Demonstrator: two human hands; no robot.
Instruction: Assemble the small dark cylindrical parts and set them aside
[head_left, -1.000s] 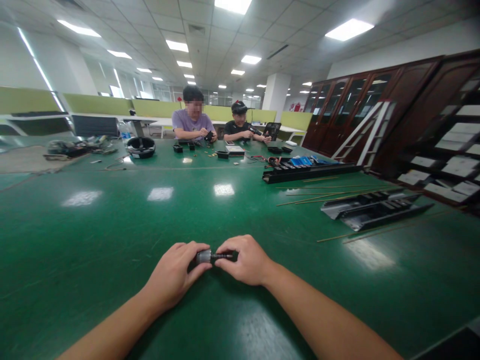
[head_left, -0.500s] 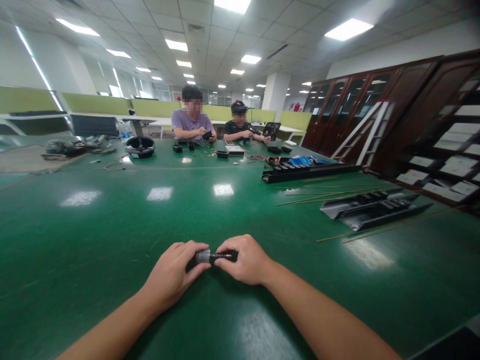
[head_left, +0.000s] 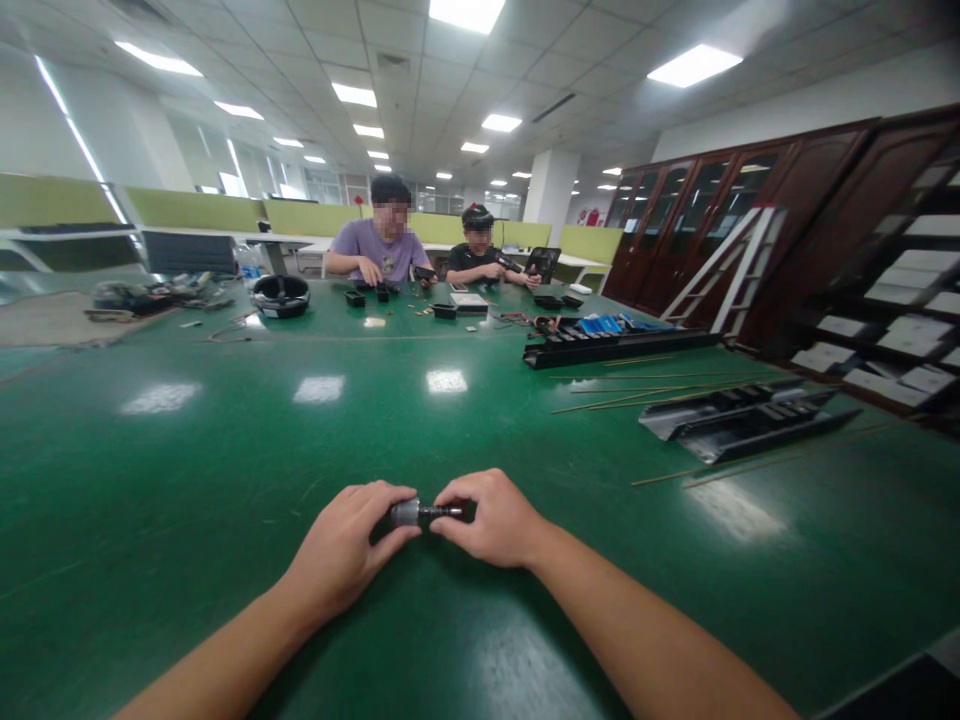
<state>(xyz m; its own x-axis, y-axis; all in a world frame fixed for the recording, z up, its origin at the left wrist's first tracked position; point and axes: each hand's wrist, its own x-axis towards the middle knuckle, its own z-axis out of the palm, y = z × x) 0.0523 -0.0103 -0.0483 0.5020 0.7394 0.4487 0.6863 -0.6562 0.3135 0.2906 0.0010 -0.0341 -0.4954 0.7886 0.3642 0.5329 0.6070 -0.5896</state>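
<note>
Two bare hands meet low in the middle of the view, just over a glossy green table (head_left: 225, 450). The left hand (head_left: 337, 545) pinches a short silver cylinder (head_left: 406, 513) between its thumb and fingers. The right hand (head_left: 499, 520) curls its thumb and fingers round a thin dark rod (head_left: 439, 511); how firmly it grips, I cannot tell.

The cylinder and rod lie level and in line, the cylinder on the left, with the rod coming out of its right end. They look joined already, yet a good length of rod stands outside the cylinder, its far end partly hidden by the right hand. Whether the two are fully fixed, or the rod could go in further or come out, cannot be made out. No loose part lies right beside the hands.

Farther off to the right are thin rods (head_left: 637, 403), two metal channels (head_left: 765, 425) and a long black rail (head_left: 622, 350) with blue pieces (head_left: 604, 323) behind it. Toward the far left sits a round black thing (head_left: 281, 297), near a small heap of parts (head_left: 150, 295). Across the table, a person in purple (head_left: 386, 250) and a person in black (head_left: 469, 257) handle dark items too small to name.
</note>
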